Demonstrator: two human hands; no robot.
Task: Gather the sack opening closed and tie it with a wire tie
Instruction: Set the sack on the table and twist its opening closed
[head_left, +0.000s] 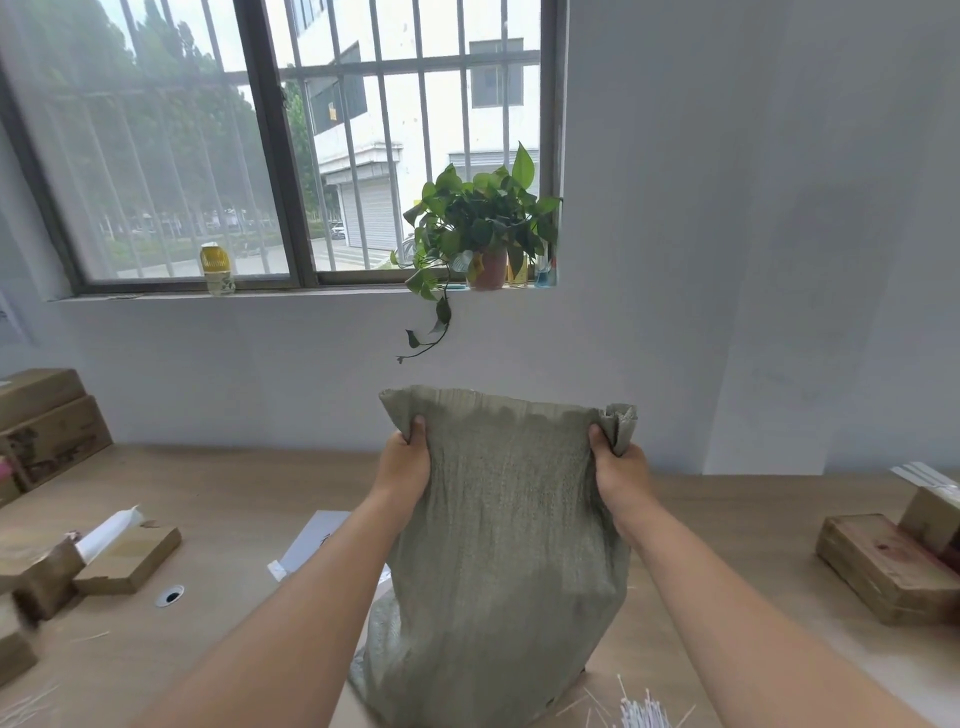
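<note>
A grey-green woven sack (504, 545) stands upright on the wooden table (234, 483), held up in front of me. My left hand (405, 467) grips the top left corner of its opening. My right hand (618, 467) grips the top right corner, where the fabric is bunched. The top edge stretches flat between both hands. A bundle of white wire ties (641, 712) lies on the table at the bottom right, next to the sack's base.
Wooden blocks (883, 566) sit at the right, cardboard boxes (47, 421) and more wood blocks (130, 558) at the left. A white sheet (317, 540) lies behind my left forearm. A round cable hole (170, 595) is at the left. A potted plant (483, 228) stands on the windowsill.
</note>
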